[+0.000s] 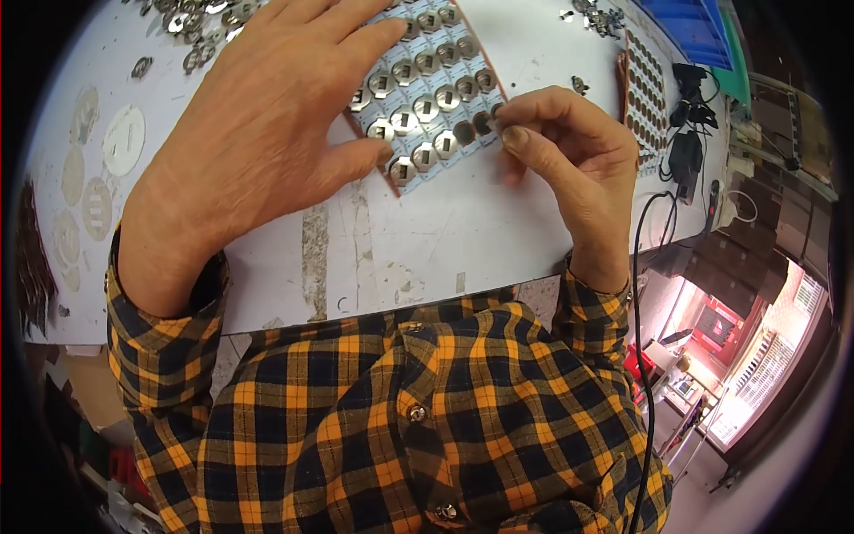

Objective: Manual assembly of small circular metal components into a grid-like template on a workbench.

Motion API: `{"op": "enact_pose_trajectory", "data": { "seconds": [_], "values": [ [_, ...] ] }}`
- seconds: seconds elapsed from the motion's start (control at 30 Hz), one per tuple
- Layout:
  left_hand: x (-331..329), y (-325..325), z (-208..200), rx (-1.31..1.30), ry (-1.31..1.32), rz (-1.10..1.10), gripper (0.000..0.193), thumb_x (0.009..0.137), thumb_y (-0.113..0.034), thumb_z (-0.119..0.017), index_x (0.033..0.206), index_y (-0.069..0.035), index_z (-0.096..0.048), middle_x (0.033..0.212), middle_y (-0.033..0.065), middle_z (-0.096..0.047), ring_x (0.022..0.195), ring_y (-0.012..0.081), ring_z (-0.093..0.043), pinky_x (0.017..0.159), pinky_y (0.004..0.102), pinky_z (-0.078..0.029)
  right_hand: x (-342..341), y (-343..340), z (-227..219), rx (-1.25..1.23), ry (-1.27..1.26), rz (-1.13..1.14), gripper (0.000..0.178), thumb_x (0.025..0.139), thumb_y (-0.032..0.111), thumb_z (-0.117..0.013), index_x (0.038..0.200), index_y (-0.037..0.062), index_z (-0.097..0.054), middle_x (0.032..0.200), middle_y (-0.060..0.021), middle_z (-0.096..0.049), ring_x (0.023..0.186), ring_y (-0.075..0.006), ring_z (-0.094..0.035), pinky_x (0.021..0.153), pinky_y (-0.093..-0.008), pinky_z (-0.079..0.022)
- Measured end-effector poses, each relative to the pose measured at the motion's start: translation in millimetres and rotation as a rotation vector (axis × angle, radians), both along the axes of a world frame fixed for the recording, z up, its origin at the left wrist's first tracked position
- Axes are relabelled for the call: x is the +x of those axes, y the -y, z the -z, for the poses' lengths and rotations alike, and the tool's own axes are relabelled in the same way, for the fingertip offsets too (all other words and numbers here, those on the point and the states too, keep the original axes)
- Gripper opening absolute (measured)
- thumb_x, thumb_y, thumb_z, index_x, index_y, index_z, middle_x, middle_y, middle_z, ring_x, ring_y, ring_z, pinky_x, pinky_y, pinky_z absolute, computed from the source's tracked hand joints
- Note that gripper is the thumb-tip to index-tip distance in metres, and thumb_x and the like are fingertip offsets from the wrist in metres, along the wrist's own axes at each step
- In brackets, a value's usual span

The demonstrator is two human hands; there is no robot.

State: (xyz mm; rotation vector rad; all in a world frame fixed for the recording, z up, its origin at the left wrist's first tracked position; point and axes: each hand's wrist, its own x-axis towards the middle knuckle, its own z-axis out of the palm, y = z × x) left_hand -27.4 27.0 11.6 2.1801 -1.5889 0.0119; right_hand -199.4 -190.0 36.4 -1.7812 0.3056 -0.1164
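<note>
A light-blue panel of small circuit boards (455, 153) lies at a slant on the white table, carrying rows of round, silvery coin-cell holders (425, 109). My left hand (258, 116) is spread over the panel's left side, its thumb tip resting by the near left corner. At the panel's right edge, the thumb and forefinger of my right hand (574, 147) pinch a small metal part, mostly hidden by the fingertips. Next to this pinch, two round spots in the nearest row look darker than the shiny holders around them.
Loose metal holders (191, 27) are heaped at the far left, with a smaller pile (594, 18) at the far right. Another filled panel (645, 98) lies right, beside black adapters and cables (685, 160). A blue bin (689, 27) stands behind. Round pale stickers (123, 141) mark the left tabletop.
</note>
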Motion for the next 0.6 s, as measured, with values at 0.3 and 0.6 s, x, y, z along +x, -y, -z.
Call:
{"op": "enact_pose_trajectory", "data": {
  "seconds": [0.3, 0.6],
  "values": [
    [31, 31, 62, -0.99, 0.134, 0.446, 0.073, 0.084, -0.033, -0.081, 0.133, 0.014, -0.055, 0.141, 0.0316, -0.054, 0.13, 0.0407, -0.051, 0.111, 0.0466, -0.042, 10, -5, 4, -0.534, 0.044, -0.207, 0.017, 0.097, -0.008, -0.062, 0.105, 0.0007, -0.074, 0.091, -0.0012, -0.066, 0.068, -0.0041, -0.057, 0.056, -0.0196, -0.043],
    [23, 29, 62, -0.988, 0.155, 0.34, 0.069, 0.08, -0.031, -0.085, 0.126, 0.013, -0.06, 0.136, 0.0311, -0.059, 0.123, 0.0404, -0.056, 0.106, 0.046, -0.045, 13, -20, -5, -0.44, -0.132, -0.102, 0.014, 0.096, -0.008, -0.065, 0.104, -0.0009, -0.074, 0.089, -0.0006, -0.068, 0.071, -0.004, -0.059, 0.06, -0.0191, -0.045]
  ]
}}
